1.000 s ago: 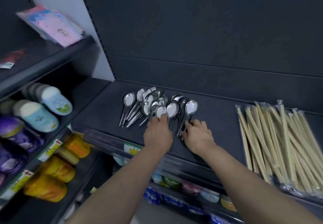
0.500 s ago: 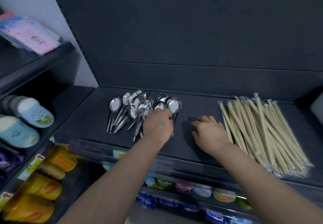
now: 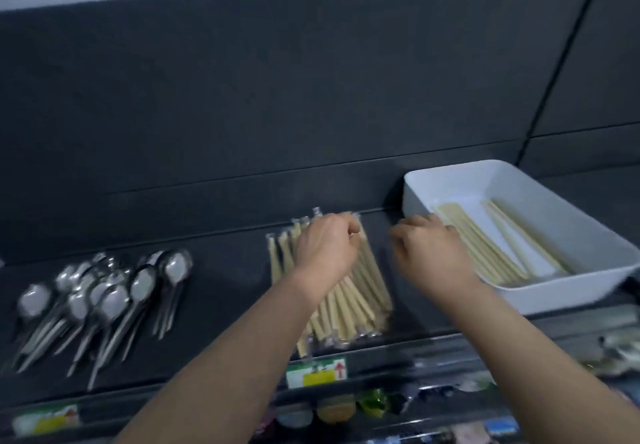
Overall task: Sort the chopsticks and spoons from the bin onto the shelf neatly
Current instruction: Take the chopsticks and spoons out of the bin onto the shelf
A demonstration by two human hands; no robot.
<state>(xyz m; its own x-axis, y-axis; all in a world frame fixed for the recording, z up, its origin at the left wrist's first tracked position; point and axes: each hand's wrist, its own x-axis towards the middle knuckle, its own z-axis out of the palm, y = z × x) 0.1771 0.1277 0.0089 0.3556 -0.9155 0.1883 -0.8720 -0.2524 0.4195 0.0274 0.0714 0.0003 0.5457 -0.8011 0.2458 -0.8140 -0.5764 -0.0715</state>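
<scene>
Both hands have left the spoons, now well left of the fingers. The left hand lies on the wrapped chopsticks on the shelf, fingers curled at their far ends. The right hand, fingers curled, is at the near corner of the white bin. Blur hides whether either grips.

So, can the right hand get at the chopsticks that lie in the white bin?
Probably yes. The right hand is at the near left corner of the white bin, which is open on top, and the chopsticks lie loose in it with nothing over them.
</scene>
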